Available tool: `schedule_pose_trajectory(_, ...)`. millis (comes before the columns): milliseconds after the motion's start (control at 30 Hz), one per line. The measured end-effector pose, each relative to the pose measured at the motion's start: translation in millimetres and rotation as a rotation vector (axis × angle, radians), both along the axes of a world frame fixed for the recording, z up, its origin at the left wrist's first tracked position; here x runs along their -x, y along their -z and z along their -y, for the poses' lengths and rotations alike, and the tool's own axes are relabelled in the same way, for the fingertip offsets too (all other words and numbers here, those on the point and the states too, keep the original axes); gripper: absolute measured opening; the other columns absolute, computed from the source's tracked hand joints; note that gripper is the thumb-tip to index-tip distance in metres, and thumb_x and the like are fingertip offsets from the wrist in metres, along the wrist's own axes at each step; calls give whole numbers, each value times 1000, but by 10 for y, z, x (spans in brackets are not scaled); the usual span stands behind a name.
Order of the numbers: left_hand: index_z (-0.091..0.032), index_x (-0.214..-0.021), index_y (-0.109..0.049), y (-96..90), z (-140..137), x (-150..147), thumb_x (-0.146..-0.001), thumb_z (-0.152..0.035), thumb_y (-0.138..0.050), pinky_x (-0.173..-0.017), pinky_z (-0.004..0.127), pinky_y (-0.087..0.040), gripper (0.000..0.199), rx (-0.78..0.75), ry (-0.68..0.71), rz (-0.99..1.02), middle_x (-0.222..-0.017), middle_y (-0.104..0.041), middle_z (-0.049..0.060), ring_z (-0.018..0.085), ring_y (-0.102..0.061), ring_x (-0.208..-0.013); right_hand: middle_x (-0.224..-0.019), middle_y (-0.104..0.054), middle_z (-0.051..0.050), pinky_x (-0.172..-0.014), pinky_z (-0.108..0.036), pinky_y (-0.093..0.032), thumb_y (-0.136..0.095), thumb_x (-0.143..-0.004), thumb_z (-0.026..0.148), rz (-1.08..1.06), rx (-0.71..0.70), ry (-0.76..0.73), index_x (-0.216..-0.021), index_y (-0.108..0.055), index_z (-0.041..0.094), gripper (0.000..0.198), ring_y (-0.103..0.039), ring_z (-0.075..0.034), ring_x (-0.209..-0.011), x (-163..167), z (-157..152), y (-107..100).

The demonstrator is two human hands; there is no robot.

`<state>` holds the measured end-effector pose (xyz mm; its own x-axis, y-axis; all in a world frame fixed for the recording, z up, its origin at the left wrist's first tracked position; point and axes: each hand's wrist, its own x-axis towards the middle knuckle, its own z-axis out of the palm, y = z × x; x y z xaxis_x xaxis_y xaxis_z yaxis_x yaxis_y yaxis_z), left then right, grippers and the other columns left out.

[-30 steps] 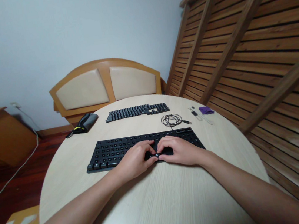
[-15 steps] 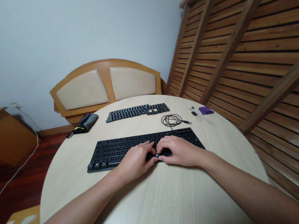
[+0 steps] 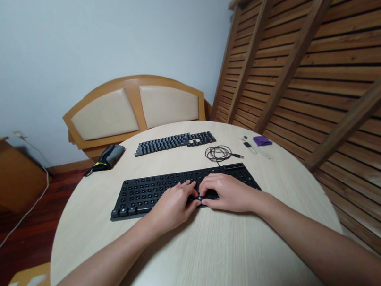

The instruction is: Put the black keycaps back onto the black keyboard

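A black keyboard (image 3: 154,186) lies in front of me, most of its keycaps off and the small key stems bare. Along its front row a few keycaps are in place at the left, beside the long space bar (image 3: 145,209). My left hand (image 3: 175,205) and my right hand (image 3: 228,192) meet over the front row, right of the middle. Thumbs and forefingers of both pinch one small black keycap (image 3: 200,198) at the keyboard. The palms hide the keys under them.
Loose black keycaps (image 3: 162,144) stand in rows at the table's far side. The coiled USB cable (image 3: 218,153) lies behind the keyboard. A purple cloth (image 3: 262,141) and thin tools (image 3: 248,145) are at the right, a black-and-grey pouch (image 3: 109,158) at the left. Wooden slats (image 3: 312,96) border the table's right.
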<state>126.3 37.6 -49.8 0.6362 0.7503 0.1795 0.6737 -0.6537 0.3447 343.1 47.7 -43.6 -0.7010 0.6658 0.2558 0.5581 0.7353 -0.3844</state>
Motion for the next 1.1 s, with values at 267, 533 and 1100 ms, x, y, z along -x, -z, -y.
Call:
schedule_pose_trajectory(267, -17, -102, -71, 9, -8, 6, -92, -28, -65, -107, 47, -49, 16, 8, 0, 33, -138, -62, 16, 32, -56, -132, -95, -74, -4, -87, -35, -48, -70, -87, 24, -73, 27, -9, -90, -69, 21, 4, -65, -20, -92, -25, -20, 43)
schedule_pose_trajectory(533, -18, -103, -70, 18, -30, 34, -92, -30, -65, -108, 46, -48, 17, 19, 14, 37, -139, -61, 14, 31, -56, -132, -97, -74, -3, -89, -35, -49, -69, -89, 23, -106, 40, -49, -94, -68, 22, 5, -65, -20, -96, -70, -28, 38)
schedule_pose_trajectory(1100, -15, -106, -69, -36, 25, 12, -93, -29, -63, -105, 49, -51, 20, -31, 33, -2, -138, -62, 16, 34, -57, -131, -136, -61, -11, -98, -34, -47, -56, -96, 29, 199, -146, 403, -129, -60, 18, 35, -63, -25, -116, 122, -959, -2)
